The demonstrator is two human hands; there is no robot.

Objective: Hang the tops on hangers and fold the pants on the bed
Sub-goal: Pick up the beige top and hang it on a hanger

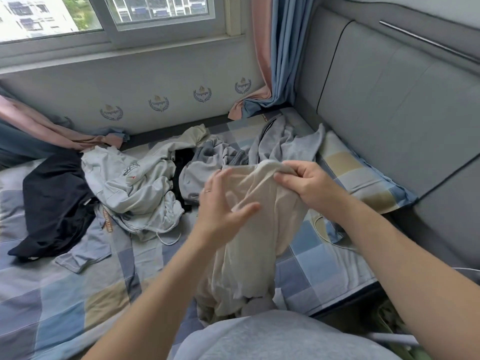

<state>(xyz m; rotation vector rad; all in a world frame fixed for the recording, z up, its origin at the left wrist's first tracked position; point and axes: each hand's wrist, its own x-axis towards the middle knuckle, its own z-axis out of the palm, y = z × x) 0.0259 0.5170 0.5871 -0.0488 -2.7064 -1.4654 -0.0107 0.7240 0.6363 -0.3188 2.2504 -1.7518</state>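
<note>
A beige garment (249,250) hangs in front of me over the bed. My right hand (309,183) pinches its top edge. My left hand (223,201) is spread with fingers apart against the cloth's left side, blurred by motion; whether it grips the cloth is unclear. Behind lie a light grey hoodie (135,193), a grey garment (280,144), a cream piece (187,141) and a black garment (54,201) in a loose heap on the checked bedsheet (65,294). No hanger is in view.
A grey padded headboard (389,105) runs along the right. A checked pillow (363,178) lies against it. The window wall with pink and blue curtains (272,53) bounds the far side. A thin white cord (327,237) lies on the sheet at right.
</note>
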